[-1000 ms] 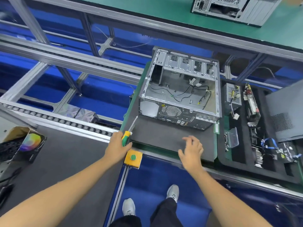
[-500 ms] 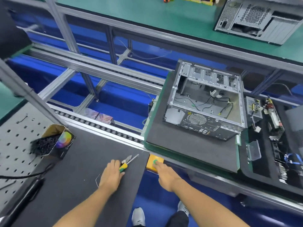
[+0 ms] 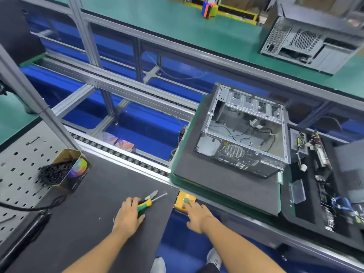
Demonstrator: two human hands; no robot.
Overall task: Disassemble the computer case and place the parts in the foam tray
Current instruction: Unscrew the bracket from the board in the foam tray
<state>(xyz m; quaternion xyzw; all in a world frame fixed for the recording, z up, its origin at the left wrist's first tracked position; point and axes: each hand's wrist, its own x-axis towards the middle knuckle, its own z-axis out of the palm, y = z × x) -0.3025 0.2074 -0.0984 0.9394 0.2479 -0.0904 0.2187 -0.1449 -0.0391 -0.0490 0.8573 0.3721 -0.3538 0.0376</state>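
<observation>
Since the earlier frame the screwdriver (image 3: 146,204) has been brought down from the pallet edge to the black mat (image 3: 94,209), where it is gripped by the left hand (image 3: 129,214), seemingly to be parked. The right hand (image 3: 197,214), fingers extended, is pressed on the green button (image 3: 185,200), probably to release the pallet. The stripped computer case (image 3: 244,134) sits at two o'clock, the foam tray (image 3: 286,211) at three.

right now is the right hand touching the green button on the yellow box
Touching. The head view shows the right hand with its extended fingers lying on the green button atop the yellow box, no gap visible.
</observation>
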